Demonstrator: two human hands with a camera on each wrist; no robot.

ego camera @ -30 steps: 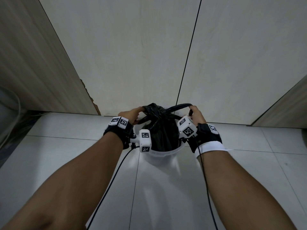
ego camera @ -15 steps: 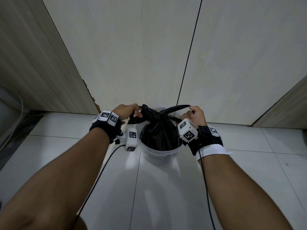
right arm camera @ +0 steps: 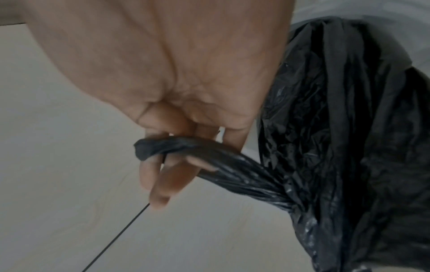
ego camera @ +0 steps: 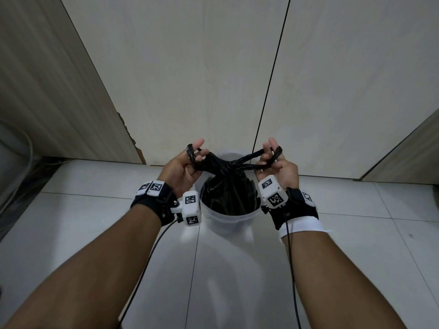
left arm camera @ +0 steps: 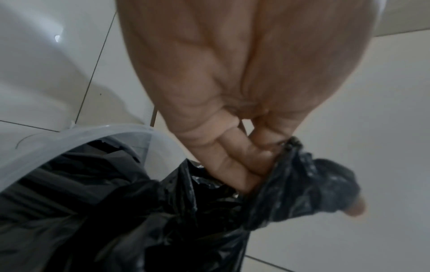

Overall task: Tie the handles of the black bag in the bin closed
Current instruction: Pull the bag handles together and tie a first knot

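Left hand (ego camera: 184,166) and right hand (ego camera: 278,167), fingers nearly straight, each hooked through a handle loop (ego camera: 266,157) — pulled apart above the black bag (ego camera: 228,193), which sits in the white bin (ego camera: 229,216) close against the wall (ego camera: 202,79); bare floor tiles (ego camera: 356,233) on both sides.

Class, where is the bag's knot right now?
In the head view, the knot sits centre frame above the bin, between the left hand and right hand.

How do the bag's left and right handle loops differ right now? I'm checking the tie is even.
The left handle loop is short and bunched near the left hand; the right handle loop stretches out longer, as thin strands, to the right hand. Both loops are black, hooked over extended fingers, and meet at the bag's gathered neck above the bin.
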